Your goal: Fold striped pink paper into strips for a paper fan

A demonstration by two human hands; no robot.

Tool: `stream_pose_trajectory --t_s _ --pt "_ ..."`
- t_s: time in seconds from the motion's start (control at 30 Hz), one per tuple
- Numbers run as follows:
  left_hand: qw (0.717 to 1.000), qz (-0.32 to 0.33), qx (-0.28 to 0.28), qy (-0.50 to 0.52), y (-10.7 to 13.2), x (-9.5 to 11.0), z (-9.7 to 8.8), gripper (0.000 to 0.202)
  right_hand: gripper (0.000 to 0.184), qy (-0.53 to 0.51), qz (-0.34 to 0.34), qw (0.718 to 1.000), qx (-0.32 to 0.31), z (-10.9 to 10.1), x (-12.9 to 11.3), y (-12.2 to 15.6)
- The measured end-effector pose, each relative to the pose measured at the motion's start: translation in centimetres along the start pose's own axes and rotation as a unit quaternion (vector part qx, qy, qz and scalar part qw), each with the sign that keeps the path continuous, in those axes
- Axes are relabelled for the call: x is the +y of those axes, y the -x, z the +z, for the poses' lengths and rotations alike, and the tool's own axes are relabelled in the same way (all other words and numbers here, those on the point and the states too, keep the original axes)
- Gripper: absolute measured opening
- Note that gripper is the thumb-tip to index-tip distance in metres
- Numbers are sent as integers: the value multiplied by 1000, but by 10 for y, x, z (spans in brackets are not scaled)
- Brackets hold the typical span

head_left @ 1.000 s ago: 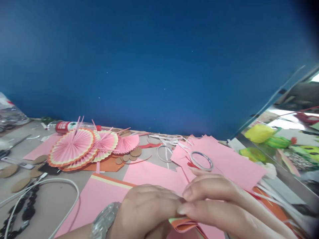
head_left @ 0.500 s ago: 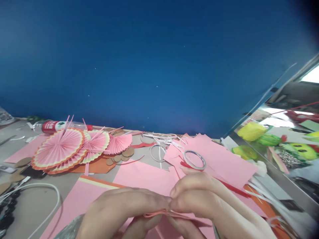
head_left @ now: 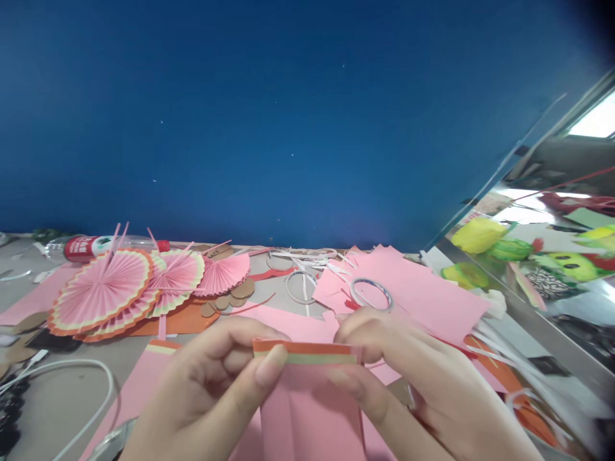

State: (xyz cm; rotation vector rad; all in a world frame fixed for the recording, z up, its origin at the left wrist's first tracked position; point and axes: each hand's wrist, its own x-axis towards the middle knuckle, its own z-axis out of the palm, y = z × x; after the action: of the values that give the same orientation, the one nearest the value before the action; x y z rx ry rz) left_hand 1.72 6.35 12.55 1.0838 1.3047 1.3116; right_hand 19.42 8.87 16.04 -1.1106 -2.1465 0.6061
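Observation:
A strip of folded pink paper (head_left: 312, 410) with an orange and cream band along its top edge is held upright in front of me. My left hand (head_left: 216, 384) pinches its upper left corner between thumb and fingers. At the upper right corner, my right hand (head_left: 398, 378) grips the paper the same way, thumb on the near face. Beneath and behind the hands lie flat pink sheets; one sheet (head_left: 139, 384) at the left carries the same orange and cream edge. The lower end of the held paper runs out of view.
Pleated pink paper fans (head_left: 103, 288) lie at the left by a plastic bottle (head_left: 96, 246). Rolls of tape, one a tape roll (head_left: 369, 294), rest near more pink sheets (head_left: 408, 288). A white cable (head_left: 108, 371) curls at the left. A blue partition (head_left: 288, 128) stands behind.
The folded paper has been raised and turned, so its banded edge and front face now show. Both hands have moved apart, from meeting at the middle to its two upper corners.

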Motion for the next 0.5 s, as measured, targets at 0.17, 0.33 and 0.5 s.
stream_pose_trajectory --t_s 0.17,0.33,0.5 --pt "997 41 -66 -8 -8 -6 -9 15 20 4 18 1000 -2 1 1 2" --pt "992 13 -105 73 -9 -5 -7 7 19 0 20 1000 -4 3 3 4" --pt "990 3 -99 101 -9 -4 -3 5 18 5 26 1000 1 4 2 1"
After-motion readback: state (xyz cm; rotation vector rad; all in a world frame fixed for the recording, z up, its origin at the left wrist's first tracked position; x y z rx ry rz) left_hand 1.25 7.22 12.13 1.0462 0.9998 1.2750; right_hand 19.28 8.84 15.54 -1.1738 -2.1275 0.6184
